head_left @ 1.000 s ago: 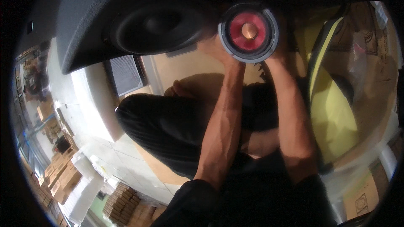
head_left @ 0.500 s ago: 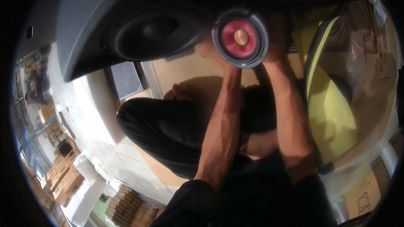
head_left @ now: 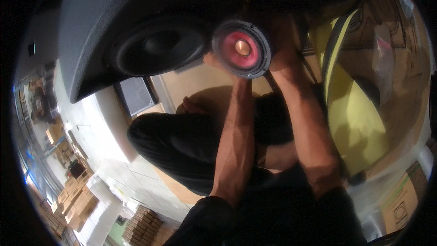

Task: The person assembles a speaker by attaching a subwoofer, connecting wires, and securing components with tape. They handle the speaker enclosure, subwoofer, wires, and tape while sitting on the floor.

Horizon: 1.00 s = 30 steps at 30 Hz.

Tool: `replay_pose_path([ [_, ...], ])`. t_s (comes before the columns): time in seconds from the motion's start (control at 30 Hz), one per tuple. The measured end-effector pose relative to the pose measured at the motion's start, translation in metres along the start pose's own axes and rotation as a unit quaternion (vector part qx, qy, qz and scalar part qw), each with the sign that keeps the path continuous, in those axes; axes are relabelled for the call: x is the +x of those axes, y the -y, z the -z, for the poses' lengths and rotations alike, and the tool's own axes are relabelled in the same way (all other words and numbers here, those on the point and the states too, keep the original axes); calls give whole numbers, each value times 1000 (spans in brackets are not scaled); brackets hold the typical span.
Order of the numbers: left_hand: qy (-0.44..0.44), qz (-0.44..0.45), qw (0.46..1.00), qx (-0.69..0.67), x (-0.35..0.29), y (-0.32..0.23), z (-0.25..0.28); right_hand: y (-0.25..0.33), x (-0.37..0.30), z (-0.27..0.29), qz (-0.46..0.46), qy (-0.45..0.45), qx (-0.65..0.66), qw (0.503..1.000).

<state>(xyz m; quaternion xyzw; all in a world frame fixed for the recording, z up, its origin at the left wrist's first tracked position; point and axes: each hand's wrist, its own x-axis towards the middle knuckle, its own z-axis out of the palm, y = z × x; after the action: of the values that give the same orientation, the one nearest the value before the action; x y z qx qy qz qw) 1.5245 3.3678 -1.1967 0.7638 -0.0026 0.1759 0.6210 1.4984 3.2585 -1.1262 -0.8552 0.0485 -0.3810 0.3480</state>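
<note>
A round speaker driver (head_left: 234, 57) with a red cone, copper-coloured centre and dark rim faces up, tilted, in front of the black cabinet (head_left: 98, 32). Under its lower left edge my left hand (head_left: 217, 61) grips it; most of those fingers are hidden by the driver. Close against its right side, my right hand (head_left: 284, 57) reaches up behind the rim into shadow, where its fingers do not show. A bigger black woofer (head_left: 159, 48) is set in the cabinet just left of the driver.
Yellow material (head_left: 357, 127) with a dark strip lies to the right, near a clear plastic bag (head_left: 383, 59) and printed cardboard. My bent leg (head_left: 175, 146) is below the cabinet. A grey panel (head_left: 136, 95) lies at left; stacked cartons (head_left: 75, 196) stand on the far left.
The driver has moved left and slightly down in view, and tilts more to one side. Both hands have shifted left with it. The cabinet sits a little lower in view.
</note>
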Motion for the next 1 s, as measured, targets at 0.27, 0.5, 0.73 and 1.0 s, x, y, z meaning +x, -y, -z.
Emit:
replay_pose_path([
  [0.27,10,-39,999,36,-3,5,-2,-8,-11,2,-39,-22,-91,995],
  [0.5,15,-71,995,64,-1,6,0,-10,-11,10,-101,113,-107,983],
  [0.73,39,-102,991,80,-4,11,9,-5,-6,13,-114,105,-64,986],
  [1.0,169,175,947,-208,-34,-34,14,-23,-8,0,-32,-15,-27,999],
])
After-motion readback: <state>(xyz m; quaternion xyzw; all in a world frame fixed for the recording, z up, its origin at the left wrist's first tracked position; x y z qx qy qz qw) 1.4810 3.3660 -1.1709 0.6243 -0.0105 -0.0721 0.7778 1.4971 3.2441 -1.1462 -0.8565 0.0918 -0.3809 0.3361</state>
